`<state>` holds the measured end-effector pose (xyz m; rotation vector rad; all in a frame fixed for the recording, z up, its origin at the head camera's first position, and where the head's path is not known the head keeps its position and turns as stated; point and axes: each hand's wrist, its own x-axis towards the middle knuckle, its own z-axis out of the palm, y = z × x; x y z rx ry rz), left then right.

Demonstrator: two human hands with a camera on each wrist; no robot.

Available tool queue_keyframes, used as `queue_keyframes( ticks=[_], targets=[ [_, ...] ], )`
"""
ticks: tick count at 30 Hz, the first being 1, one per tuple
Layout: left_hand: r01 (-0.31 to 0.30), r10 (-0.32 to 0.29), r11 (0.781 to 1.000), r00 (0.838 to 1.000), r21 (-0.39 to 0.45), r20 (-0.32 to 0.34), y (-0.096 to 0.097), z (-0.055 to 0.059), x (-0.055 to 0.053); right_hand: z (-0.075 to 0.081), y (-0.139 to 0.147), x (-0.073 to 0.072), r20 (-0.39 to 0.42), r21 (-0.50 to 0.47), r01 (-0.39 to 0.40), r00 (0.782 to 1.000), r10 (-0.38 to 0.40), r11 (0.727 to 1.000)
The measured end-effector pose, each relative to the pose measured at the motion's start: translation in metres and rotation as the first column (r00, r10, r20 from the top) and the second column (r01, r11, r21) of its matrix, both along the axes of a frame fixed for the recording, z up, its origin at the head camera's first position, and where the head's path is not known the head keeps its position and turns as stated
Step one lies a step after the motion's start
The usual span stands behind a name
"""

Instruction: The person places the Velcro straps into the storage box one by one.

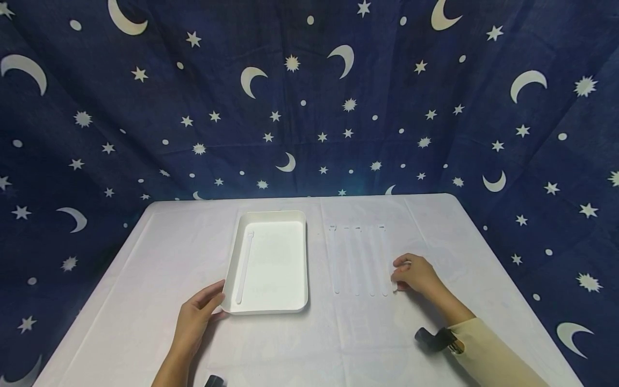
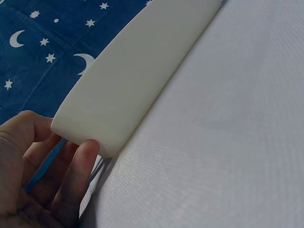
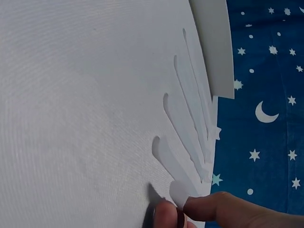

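Observation:
A white rectangular tray (image 1: pixel 290 310) lies on the table, with one long thin white stick (image 1: pixel 244 266) with a small head inside it, along its left side. My left hand (image 1: pixel 194 317) grips the tray's near left corner, fingers and thumb at its wall. To the right of the tray, several similar pale sticks (image 1: pixel 336 263) lie side by side, small heads away from me. At the right end of that row my right hand (image 1: pixel 417 275) pinches the rounded near end of another white stick (image 3: pixel 178 194) between thumb and finger; the rest of it is mostly hidden.
A white cloth (image 1: pixel 338 344) covers the table. Behind it hangs a dark blue curtain (image 1: pixel 319 86) with moons and stars. A black wrist camera (image 1: pixel 432 339) sits at the right sleeve, and another black piece (image 1: pixel 214 381) shows by the left forearm.

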<state>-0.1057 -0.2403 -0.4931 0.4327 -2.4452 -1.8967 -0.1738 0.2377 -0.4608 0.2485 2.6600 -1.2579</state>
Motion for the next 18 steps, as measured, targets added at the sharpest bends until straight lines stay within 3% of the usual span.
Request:
queue_keyframes(
  ticks=[8,13,18],
  targets=[
    [-0.008,0.008,0.999,1.0,-0.037,-0.008,0.001,0.0,-0.001,0.002,0.004,-0.002,0.084,-0.116,0.031,0.996,-0.021,0.993],
    [0.0,0.0,1.0,1.0,-0.014,-0.003,0.001,0.0,0.0,0.002,0.008,-0.005,0.131,-0.185,0.036,0.991,-0.012,0.982],
    [0.002,-0.002,1.0,1.0,-0.014,0.0,0.0,0.0,0.0,0.003,0.012,-0.006,0.169,-0.287,0.025,0.985,0.024,0.958]
  ],
)
